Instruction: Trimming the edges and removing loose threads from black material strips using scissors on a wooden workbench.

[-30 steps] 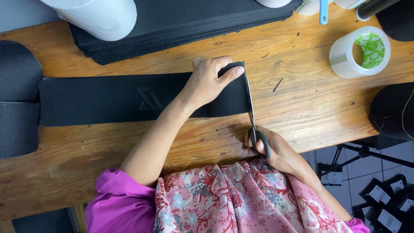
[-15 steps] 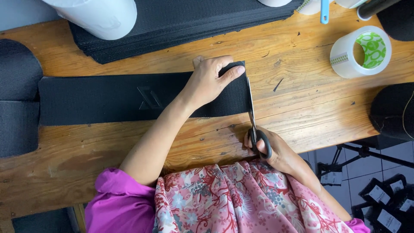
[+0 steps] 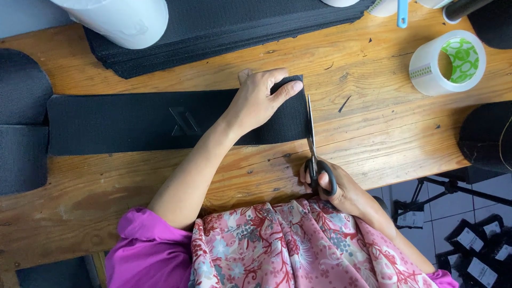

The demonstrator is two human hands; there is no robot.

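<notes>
The left hand (image 3: 260, 101) lay flat, fingers spread, on the right end of a black strip (image 3: 133, 121), pressing it onto the desk (image 3: 373, 133). The strip ran left to right across the middle of the desk, with an embossed mark near its centre. Its left end met a pad (image 3: 21, 122) of dark material at the desk's left edge.

The right hand (image 3: 336, 186) was closed on the black handles of the scissors (image 3: 313, 146), near the desk's near edge. The blades pointed away from the person and ran along the right end of the strip, just beside the left hand's fingertips. The blades appeared nearly together, though the view was too fine to confirm whether they touched the strip's edge.

A stack (image 3: 213, 26) of black sheets lay along the far side of the desk. A white roll (image 3: 120, 18) rested on the stack's far left corner. A tape roll (image 3: 447, 61), clear with a green-patterned core, stood at the far right, well apart from the scissors. A blue handle (image 3: 402, 13) lay at the far edge, left of the tape roll. More dark material (image 3: 485, 136) sat at the right edge of the desk. Small black offcuts (image 3: 344, 104) were scattered on the wood right of the blades.

The person wore a purple sleeve (image 3: 141, 245) and a pink floral garment (image 3: 288, 245).
</notes>
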